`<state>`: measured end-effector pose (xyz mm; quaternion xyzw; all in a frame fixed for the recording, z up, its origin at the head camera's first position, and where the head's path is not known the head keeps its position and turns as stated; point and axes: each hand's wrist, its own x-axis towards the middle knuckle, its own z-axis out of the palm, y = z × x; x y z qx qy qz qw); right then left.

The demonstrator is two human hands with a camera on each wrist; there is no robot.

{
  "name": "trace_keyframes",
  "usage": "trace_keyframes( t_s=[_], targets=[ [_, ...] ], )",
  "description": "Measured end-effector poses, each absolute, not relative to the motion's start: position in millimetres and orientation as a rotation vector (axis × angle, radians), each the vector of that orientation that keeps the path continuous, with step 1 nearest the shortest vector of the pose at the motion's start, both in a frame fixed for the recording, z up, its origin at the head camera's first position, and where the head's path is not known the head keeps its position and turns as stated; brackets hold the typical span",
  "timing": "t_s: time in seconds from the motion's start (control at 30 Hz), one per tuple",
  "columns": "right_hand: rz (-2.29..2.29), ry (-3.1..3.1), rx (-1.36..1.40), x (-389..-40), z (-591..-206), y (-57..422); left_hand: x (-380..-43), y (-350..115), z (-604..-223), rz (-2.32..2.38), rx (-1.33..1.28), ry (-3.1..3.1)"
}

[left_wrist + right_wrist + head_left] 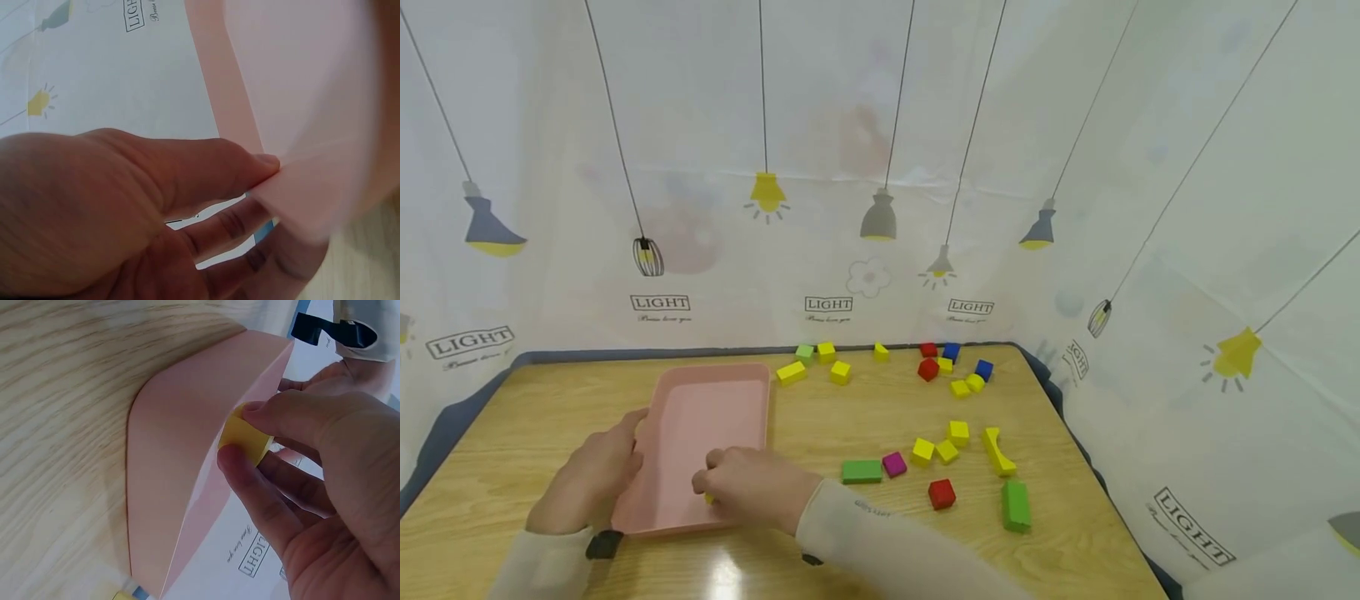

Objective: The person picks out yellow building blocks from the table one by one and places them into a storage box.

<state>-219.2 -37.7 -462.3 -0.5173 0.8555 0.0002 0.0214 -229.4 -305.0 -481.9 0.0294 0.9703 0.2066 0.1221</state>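
Observation:
A pink tray (722,408) lies on the left part of the table. My left hand (591,471) grips its left side; in the left wrist view the thumb (250,165) presses on the rim and the other fingers curl round the outside wall. My right hand (756,483) is over the near part of the tray. Between its thumb and fingertips it pinches a yellow block (245,436), which overlaps the tray's near rim in the right wrist view. In the head view the fingers hide most of this block.
On the wooden table (835,417), right of the tray, lie a green block (861,472), a magenta cube (894,464), a red cube (942,494), a yellow arch (997,452) and another green block (1017,506). Several yellow, red and blue blocks sit farther back, before a lamp-print curtain (820,250).

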Motion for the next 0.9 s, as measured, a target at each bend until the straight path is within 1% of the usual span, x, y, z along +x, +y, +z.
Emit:
trace_keyframes(
  t_s=[0.17,0.33,0.53,0.67,0.9],
  targets=[
    [0.063,2.633,-1.608,-220,-467,-54,-230,-306,-483,0.609,0.079,2.815],
    [0.056,2.621,-1.534,-225,-467,-55,-230,-306,-482,0.594,0.104,2.837],
    [-0.022,2.644,-1.422,-235,-464,-43,-230,-305,-481,0.588,0.106,2.843],
    [0.023,2.724,-1.336,-243,-460,-32,-230,-303,-480,0.584,0.092,2.848],
    [0.033,2.883,-1.317,-265,-457,-9,-231,-302,-480,0.571,0.066,2.850]
  ],
)
